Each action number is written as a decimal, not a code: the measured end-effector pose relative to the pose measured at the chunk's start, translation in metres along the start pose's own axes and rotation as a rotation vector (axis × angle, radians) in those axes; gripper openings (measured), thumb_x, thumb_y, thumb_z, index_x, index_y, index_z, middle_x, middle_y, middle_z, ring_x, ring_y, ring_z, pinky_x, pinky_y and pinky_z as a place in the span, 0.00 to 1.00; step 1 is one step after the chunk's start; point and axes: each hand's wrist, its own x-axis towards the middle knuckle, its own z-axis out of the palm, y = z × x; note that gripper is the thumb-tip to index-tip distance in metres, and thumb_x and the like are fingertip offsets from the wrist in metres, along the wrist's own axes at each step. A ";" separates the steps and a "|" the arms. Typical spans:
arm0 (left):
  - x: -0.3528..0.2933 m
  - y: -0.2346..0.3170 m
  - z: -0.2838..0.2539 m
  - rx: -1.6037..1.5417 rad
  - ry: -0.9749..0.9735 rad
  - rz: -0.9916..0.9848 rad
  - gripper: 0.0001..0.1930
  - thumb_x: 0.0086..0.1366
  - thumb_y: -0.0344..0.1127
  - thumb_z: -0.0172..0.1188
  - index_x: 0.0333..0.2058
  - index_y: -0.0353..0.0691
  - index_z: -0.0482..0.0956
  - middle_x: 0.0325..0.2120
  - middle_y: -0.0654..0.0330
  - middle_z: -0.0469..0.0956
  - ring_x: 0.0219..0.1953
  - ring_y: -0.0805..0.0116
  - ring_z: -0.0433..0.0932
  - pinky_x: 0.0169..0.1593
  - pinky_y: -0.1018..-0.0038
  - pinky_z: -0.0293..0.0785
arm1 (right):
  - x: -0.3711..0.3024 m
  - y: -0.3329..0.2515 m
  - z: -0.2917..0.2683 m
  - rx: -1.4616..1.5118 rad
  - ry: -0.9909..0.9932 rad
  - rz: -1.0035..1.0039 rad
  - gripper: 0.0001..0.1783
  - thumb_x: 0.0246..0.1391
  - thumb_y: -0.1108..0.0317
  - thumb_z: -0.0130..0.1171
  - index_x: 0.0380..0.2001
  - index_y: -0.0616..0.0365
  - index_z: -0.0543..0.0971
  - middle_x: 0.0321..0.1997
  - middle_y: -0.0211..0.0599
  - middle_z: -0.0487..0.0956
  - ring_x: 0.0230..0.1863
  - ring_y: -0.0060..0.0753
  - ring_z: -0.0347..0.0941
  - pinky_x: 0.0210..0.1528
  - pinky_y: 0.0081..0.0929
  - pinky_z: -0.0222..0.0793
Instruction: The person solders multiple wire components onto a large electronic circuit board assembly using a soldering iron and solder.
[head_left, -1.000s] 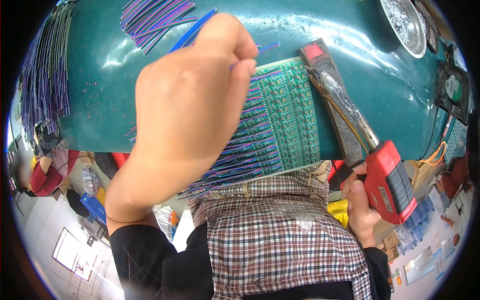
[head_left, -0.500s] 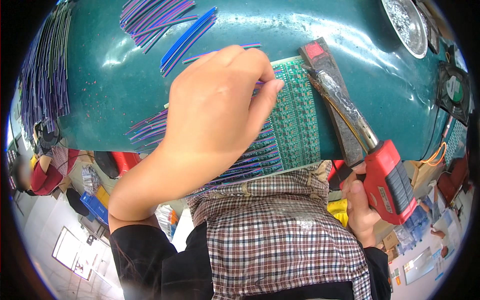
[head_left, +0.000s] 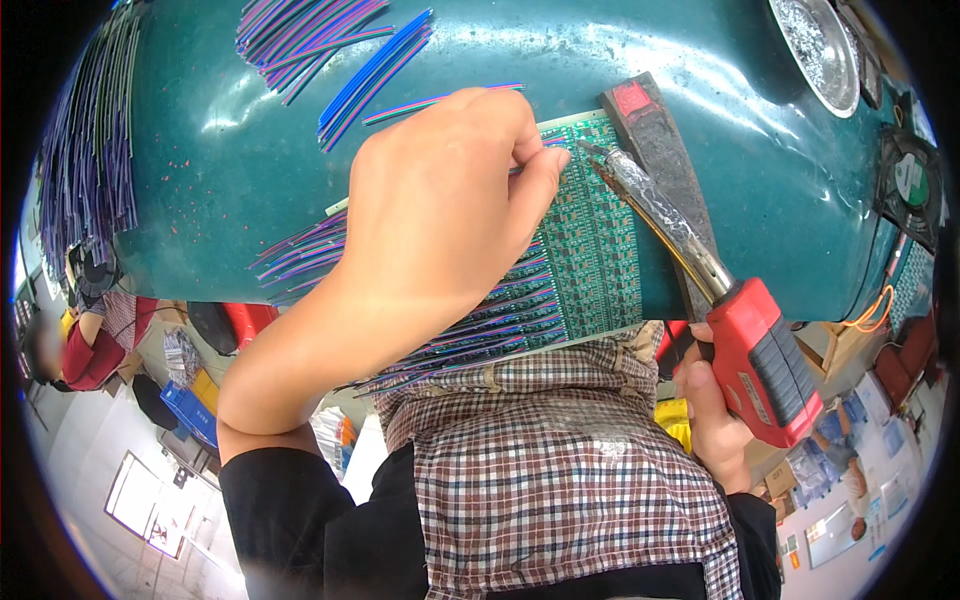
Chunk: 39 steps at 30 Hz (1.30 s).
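Note:
My left hand [head_left: 440,190] is closed in a pinch over the upper part of a green circuit board panel [head_left: 600,250]. A short ribbon wire [head_left: 553,142] shows at its fingertips, mostly hidden by the hand. My right hand [head_left: 716,420] grips a red and black soldering gun [head_left: 765,360]. The gun's long metal barrel slants up and left, and its tip is just right of my left fingertips, over the board's top rows. Rows of multicoloured ribbon wires [head_left: 505,305] lie across the board's left side, extending left beneath my wrist.
A dark bar with a red patch [head_left: 665,150] lies along the board's right side. Loose wire bundles [head_left: 375,75] rest on the green table [head_left: 220,130], with more wires [head_left: 90,150] hanging at far left. A metal dish [head_left: 848,70] and a fan [head_left: 905,185] stand at right.
The soldering gun has moved left and slightly down, its tip now closer to my left fingertips and over the board. My left hand has shifted slightly right.

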 end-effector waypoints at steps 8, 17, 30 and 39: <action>0.002 -0.004 0.001 -0.053 -0.002 0.009 0.12 0.64 0.32 0.71 0.26 0.34 0.78 0.23 0.59 0.77 0.24 0.68 0.76 0.31 0.73 0.74 | 0.003 -0.003 0.002 0.007 0.006 0.004 0.12 0.58 0.77 0.62 0.45 0.64 0.77 0.31 0.34 0.77 0.27 0.22 0.70 0.31 0.23 0.68; 0.002 -0.003 -0.002 -0.092 -0.064 -0.046 0.12 0.64 0.31 0.70 0.26 0.33 0.77 0.21 0.61 0.77 0.24 0.73 0.73 0.31 0.76 0.73 | 0.005 0.001 -0.004 -0.066 -0.038 0.037 0.12 0.55 0.70 0.70 0.41 0.58 0.80 0.35 0.36 0.79 0.33 0.32 0.76 0.37 0.29 0.72; 0.004 -0.005 -0.002 -0.077 -0.055 -0.016 0.11 0.63 0.31 0.70 0.26 0.33 0.77 0.21 0.59 0.77 0.24 0.71 0.75 0.33 0.74 0.76 | 0.001 -0.007 0.000 -0.091 0.045 -0.002 0.03 0.58 0.76 0.59 0.34 0.61 0.75 0.25 0.35 0.75 0.22 0.22 0.68 0.27 0.23 0.66; 0.006 -0.008 -0.004 -0.084 -0.070 -0.014 0.11 0.61 0.31 0.71 0.26 0.34 0.78 0.21 0.60 0.78 0.24 0.72 0.76 0.33 0.75 0.76 | 0.005 -0.007 -0.004 -0.103 -0.025 -0.010 0.03 0.59 0.75 0.58 0.32 0.61 0.74 0.25 0.34 0.74 0.22 0.21 0.67 0.26 0.22 0.64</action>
